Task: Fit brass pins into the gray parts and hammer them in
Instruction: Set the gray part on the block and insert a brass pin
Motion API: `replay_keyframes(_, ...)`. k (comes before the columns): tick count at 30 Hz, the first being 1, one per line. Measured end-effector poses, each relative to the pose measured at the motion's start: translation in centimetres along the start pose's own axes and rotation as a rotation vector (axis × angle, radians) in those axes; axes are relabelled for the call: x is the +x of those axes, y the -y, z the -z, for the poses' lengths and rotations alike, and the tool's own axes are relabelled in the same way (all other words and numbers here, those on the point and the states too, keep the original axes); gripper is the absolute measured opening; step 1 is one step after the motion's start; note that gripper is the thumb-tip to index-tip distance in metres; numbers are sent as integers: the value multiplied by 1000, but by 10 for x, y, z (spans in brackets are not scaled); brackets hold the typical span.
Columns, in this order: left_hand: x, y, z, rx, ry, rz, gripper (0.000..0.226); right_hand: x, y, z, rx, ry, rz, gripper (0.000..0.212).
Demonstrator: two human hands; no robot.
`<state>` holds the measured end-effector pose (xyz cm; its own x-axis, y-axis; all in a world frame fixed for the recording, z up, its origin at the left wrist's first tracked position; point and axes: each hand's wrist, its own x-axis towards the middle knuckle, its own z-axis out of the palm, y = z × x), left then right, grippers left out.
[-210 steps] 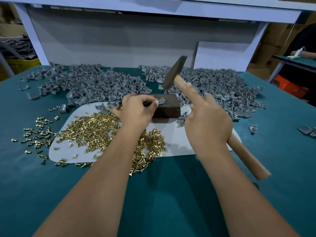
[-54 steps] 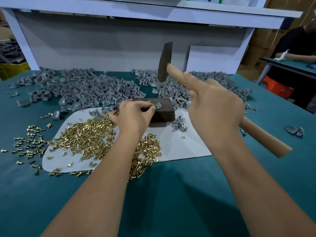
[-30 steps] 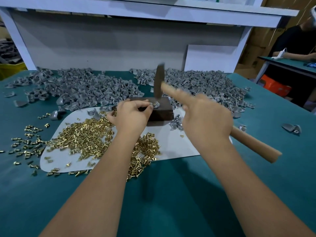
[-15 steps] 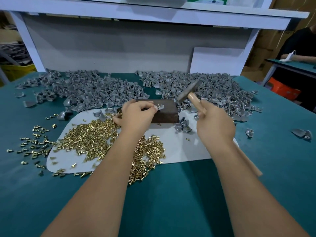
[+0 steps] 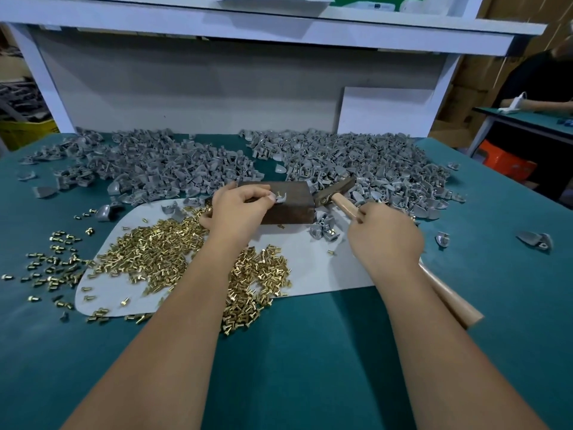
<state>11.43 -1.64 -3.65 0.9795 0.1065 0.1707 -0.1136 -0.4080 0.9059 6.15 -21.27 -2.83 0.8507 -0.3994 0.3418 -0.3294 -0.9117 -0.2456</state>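
hammer point(image 5: 333, 193) lowered, prob. resting beside block point(image 5: 288, 203)

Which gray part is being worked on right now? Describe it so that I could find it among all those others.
Find the dark brown block in the middle of the green table, just in front of the big heaps of gray parts. On its top sits a single gray part, pinched by the left hand. Unlike the heaped ones, it lies alone on the block with a brass pin standing in it.

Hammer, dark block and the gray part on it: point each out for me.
hammer point(image 5: 333, 192): head view, on its dark metal head.
dark block point(image 5: 293, 201): head view, on its bare top face.
gray part point(image 5: 280, 197): head view, on its body by the left fingertips.
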Motion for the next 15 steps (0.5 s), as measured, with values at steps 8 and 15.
replay_keyframes(8, -5, -4, -1, 145, -36, -13, 6, 5, 37, 2, 368, -122, 245, 23)
replay_keyframes(15, -2, -1, 0, 177, -38, -82, 18, 23, 92, -7, 541, 147, 367, 13)
